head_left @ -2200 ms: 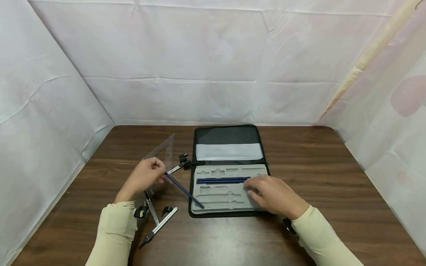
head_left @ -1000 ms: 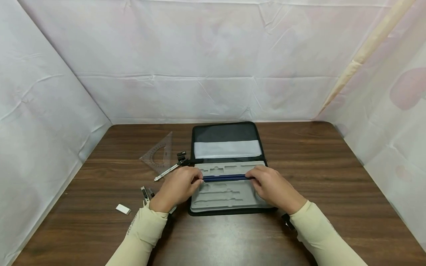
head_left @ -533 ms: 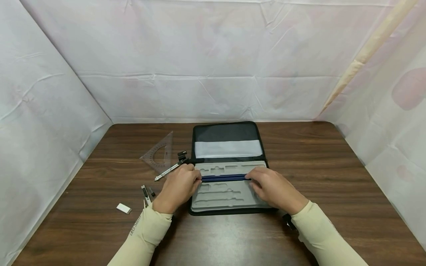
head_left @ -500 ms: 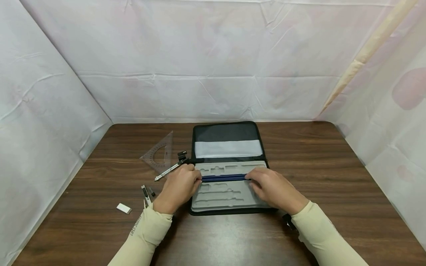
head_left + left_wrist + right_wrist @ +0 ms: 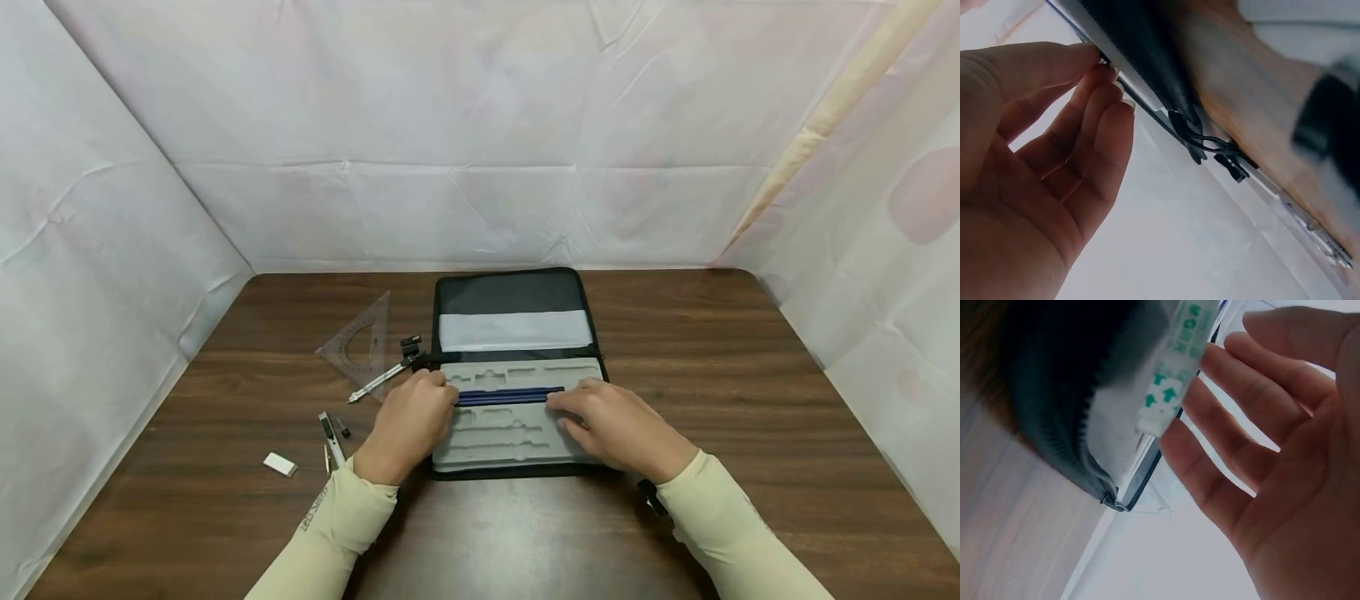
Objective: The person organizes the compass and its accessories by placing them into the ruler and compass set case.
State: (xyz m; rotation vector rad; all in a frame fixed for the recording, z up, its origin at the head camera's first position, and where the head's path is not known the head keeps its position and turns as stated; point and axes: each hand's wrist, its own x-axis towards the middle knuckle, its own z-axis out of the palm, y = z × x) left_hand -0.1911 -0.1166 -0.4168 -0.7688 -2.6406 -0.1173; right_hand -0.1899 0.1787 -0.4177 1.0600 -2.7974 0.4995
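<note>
Dark blue pencils point(image 5: 510, 397) lie side by side across the grey moulded tray point(image 5: 491, 440) of a black zip case point(image 5: 517, 292), opened flat on the table. At their left ends my left hand point(image 5: 411, 421) pinches them between thumb and fingers; the fingertips meet at the case edge in the left wrist view. My right hand point(image 5: 615, 429) rests at the tray's right side, fingertips just below the right pencil ends. Its fingers look loosely extended in the right wrist view, close to a small white pack point(image 5: 1175, 369) with green print in the tray.
Left of the case lie a clear set square point(image 5: 352, 346), a compass point(image 5: 382, 379) touching the case edge, and a white eraser point(image 5: 280, 464). Another metal compass point(image 5: 330, 437) lies partly behind my left wrist. White sheets point(image 5: 450, 125) hang behind the wooden table.
My left hand has brought a pencil from the left onto the tray beside the others. My right fingers, earlier gripping the right ends, have loosened and slipped slightly below them.
</note>
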